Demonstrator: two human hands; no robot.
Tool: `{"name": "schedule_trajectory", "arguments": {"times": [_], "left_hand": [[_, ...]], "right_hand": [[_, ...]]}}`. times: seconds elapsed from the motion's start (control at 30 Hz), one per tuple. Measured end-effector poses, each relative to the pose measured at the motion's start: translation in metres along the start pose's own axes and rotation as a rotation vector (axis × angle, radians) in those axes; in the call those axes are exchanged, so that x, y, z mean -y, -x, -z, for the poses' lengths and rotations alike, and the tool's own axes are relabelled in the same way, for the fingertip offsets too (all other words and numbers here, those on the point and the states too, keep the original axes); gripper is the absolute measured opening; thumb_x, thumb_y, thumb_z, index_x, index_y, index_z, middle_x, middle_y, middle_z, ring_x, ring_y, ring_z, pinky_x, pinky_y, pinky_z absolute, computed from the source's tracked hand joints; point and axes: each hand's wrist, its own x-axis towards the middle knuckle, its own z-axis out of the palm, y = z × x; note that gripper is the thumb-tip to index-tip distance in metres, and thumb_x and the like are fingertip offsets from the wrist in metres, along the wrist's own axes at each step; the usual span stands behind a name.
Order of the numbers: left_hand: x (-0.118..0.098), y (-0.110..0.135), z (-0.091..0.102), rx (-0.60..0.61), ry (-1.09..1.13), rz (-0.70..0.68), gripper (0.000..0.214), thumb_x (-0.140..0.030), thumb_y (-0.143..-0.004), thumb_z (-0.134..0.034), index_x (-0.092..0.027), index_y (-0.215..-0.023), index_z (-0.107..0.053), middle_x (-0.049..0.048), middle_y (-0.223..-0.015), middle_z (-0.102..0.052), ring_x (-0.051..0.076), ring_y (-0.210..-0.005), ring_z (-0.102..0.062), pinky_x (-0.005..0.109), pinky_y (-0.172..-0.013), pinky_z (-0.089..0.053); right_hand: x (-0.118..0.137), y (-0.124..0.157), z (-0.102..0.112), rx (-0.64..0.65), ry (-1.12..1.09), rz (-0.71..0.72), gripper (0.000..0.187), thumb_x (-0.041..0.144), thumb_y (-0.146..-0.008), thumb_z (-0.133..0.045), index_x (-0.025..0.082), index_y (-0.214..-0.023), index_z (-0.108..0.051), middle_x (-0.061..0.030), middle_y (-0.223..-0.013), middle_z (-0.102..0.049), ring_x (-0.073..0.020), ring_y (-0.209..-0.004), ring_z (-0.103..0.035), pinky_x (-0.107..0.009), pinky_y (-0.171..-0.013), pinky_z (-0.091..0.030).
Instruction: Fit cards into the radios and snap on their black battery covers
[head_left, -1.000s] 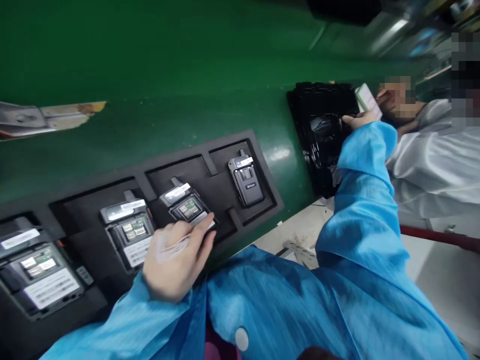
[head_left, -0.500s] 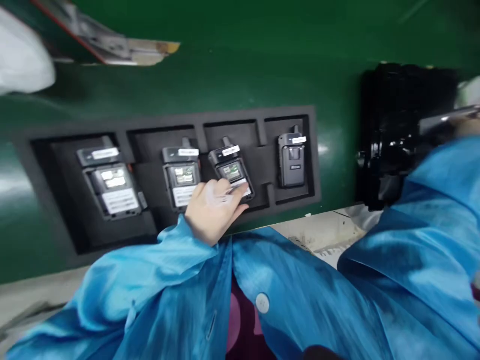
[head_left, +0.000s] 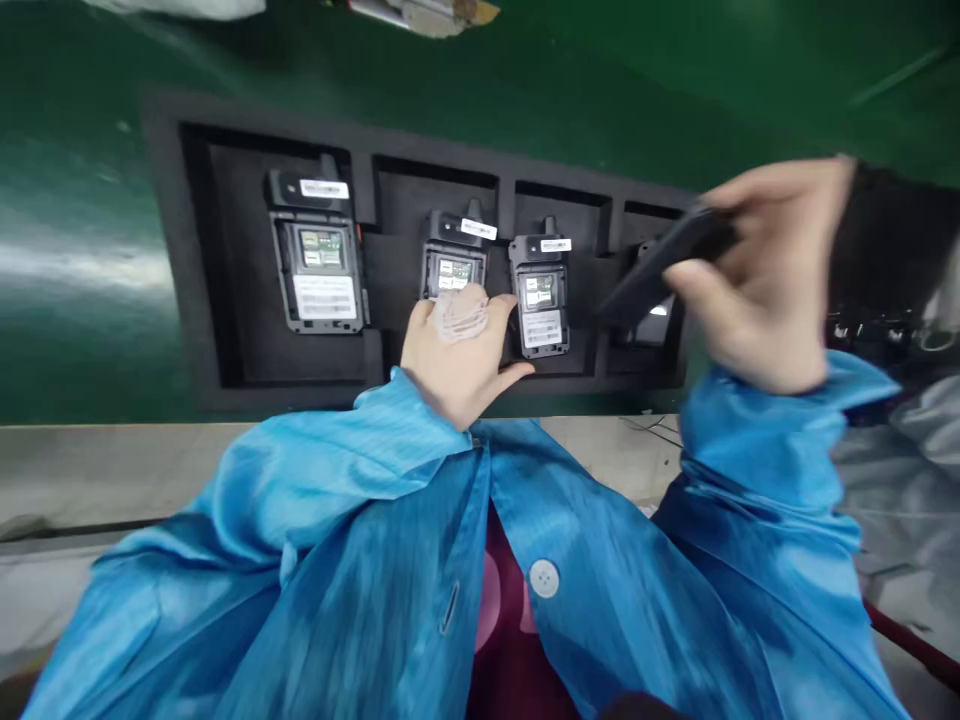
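Observation:
A black foam tray (head_left: 186, 230) holds several two-way radios in its compartments. The leftmost radio (head_left: 322, 250) shows its open back with a white label. My left hand (head_left: 457, 345) rests over the lower part of the second radio (head_left: 454, 262), thumb and index finger apart, with a whitish film on its back. Just right of that hand lies the third radio (head_left: 540, 290), also open-backed and upright. My right hand (head_left: 772, 280) grips a flat black battery pack (head_left: 667, 265), blurred by motion, above the rightmost radio (head_left: 651, 328), which it partly hides.
The tray lies on a green tabletop (head_left: 600, 80) near its front edge. A dark blurred pile (head_left: 889, 260) sits at the right, partly behind my hand. At the back are a tool-like item (head_left: 427, 14) with a yellow tip and a white bag-like thing (head_left: 180, 5).
My right hand has come in from the far right, bringing the black battery pack over the tray. My left hand has left the third radio, which now stands straighter. The view has shifted.

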Motion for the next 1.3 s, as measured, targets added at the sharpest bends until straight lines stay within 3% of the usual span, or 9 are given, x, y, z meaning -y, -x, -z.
{"name": "schedule_trajectory", "arguments": {"times": [0.13, 0.27, 0.57, 0.73, 0.87, 1.1, 1.3], "left_hand": [[-0.006, -0.003, -0.002, 0.018, 0.021, 0.042, 0.064, -0.054, -0.082, -0.066, -0.015, -0.131, -0.050, 0.0157, -0.123, -0.054, 0.033, -0.114, -0.052, 0.041, -0.092, -0.037], [-0.008, -0.006, -0.004, 0.024, 0.049, 0.054, 0.060, -0.051, -0.084, -0.065, -0.014, -0.129, -0.050, 0.0159, -0.123, -0.054, 0.032, -0.112, -0.052, 0.041, -0.091, -0.037], [-0.007, -0.006, 0.000, 0.049, 0.072, 0.047, 0.057, -0.046, -0.086, -0.064, -0.012, -0.129, -0.050, 0.0177, -0.125, -0.053, 0.032, -0.114, -0.051, 0.042, -0.092, -0.038], [-0.010, -0.009, 0.005, 0.099, 0.076, 0.082, 0.055, -0.045, -0.086, -0.064, -0.012, -0.129, -0.052, 0.0168, -0.127, -0.054, 0.032, -0.115, -0.051, 0.042, -0.093, -0.038], [-0.009, -0.007, 0.000, 0.053, 0.060, 0.061, 0.057, -0.047, -0.085, -0.064, -0.013, -0.129, -0.052, 0.0155, -0.125, -0.054, 0.032, -0.113, -0.053, 0.043, -0.090, -0.039], [-0.006, -0.004, -0.009, -0.029, 0.046, 0.033, 0.057, -0.047, -0.084, -0.064, -0.013, -0.127, -0.052, 0.0154, -0.122, -0.056, 0.031, -0.110, -0.054, 0.042, -0.089, -0.039], [-0.008, -0.006, -0.004, 0.041, 0.070, 0.050, 0.059, -0.047, -0.085, -0.063, -0.012, -0.131, -0.051, 0.0167, -0.125, -0.053, 0.032, -0.114, -0.052, 0.042, -0.090, -0.038]], "right_hand": [[0.008, -0.018, -0.052, 0.289, -0.099, 0.143, 0.036, 0.049, -0.094, -0.051, 0.025, -0.120, -0.045, -0.0073, -0.115, -0.050, -0.0243, -0.109, -0.055, -0.044, -0.096, -0.052], [0.002, -0.023, -0.064, 0.371, -0.011, 0.166, 0.038, 0.046, -0.095, -0.050, 0.026, -0.126, -0.044, -0.0063, -0.121, -0.051, -0.0260, -0.114, -0.053, -0.047, -0.098, -0.049], [0.005, -0.018, -0.076, 0.246, 0.146, 0.243, 0.031, 0.042, -0.096, -0.044, 0.027, -0.124, -0.048, -0.0083, -0.121, -0.055, -0.0304, -0.115, -0.049, -0.056, -0.103, -0.037], [-0.003, -0.016, -0.081, 0.179, 0.196, 0.265, 0.037, 0.045, -0.098, -0.040, 0.023, -0.127, -0.046, -0.0097, -0.123, -0.053, -0.0303, -0.116, -0.048, -0.056, -0.102, -0.037], [-0.006, -0.011, -0.089, 0.183, 0.239, 0.261, 0.038, 0.044, -0.099, -0.036, 0.027, -0.132, -0.044, -0.0095, -0.126, -0.051, -0.0296, -0.119, -0.046, -0.055, -0.105, -0.036], [-0.003, 0.007, -0.106, 0.048, 0.410, 0.229, 0.042, 0.035, -0.101, -0.030, 0.021, -0.138, -0.045, -0.0117, -0.125, -0.046, -0.0273, -0.118, -0.044, -0.048, -0.102, -0.039], [0.000, 0.012, -0.112, 0.022, 0.473, 0.163, 0.040, 0.028, -0.100, -0.029, 0.017, -0.133, -0.049, -0.0124, -0.118, -0.051, -0.0271, -0.111, -0.047, -0.049, -0.102, -0.041]]}}
